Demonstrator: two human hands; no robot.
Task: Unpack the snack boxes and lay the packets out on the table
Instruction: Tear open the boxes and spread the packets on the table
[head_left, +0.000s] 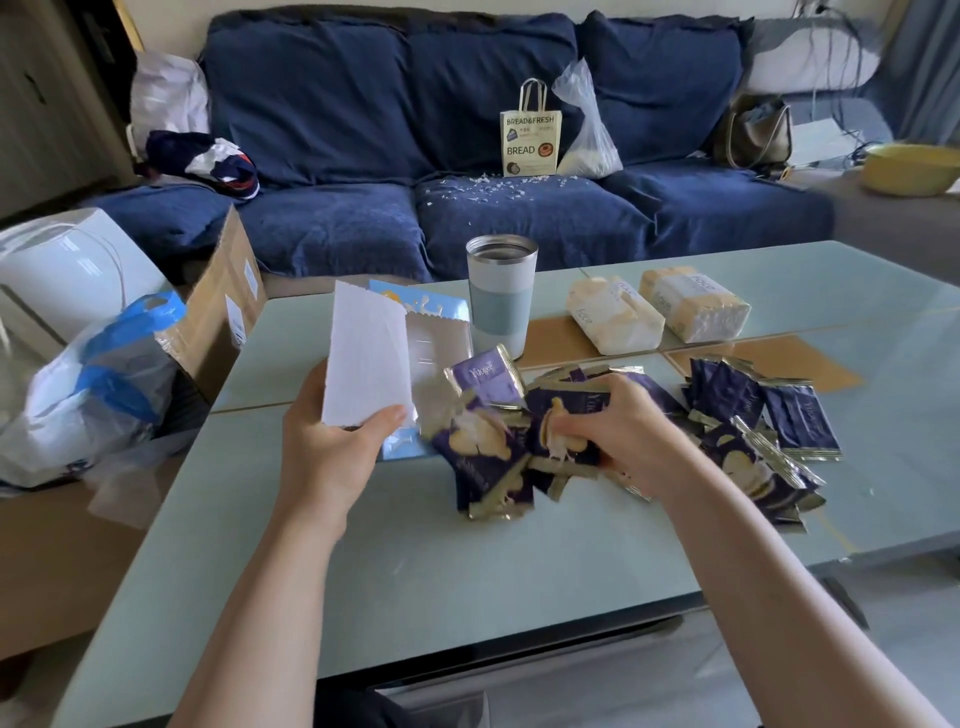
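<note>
My left hand (332, 447) grips the lower edge of an opened white and light-blue snack bag (384, 358), held up at the left of the glass table (395, 561). Several purple and gold snack packets (483, 457) lie in a loose heap in front of me. My right hand (618, 436) lies on the heap with its fingers curled round one purple packet (561, 415). More purple packets (769, 415) are spread to the right of that hand.
A grey tumbler (500, 291) stands behind the bag. Two soft tissue packs (654, 312) lie at the back right. A cardboard box (223, 301) and plastic bags (88, 395) sit off the table's left edge. A blue sofa (467, 156) with a paper bag (531, 135) is behind.
</note>
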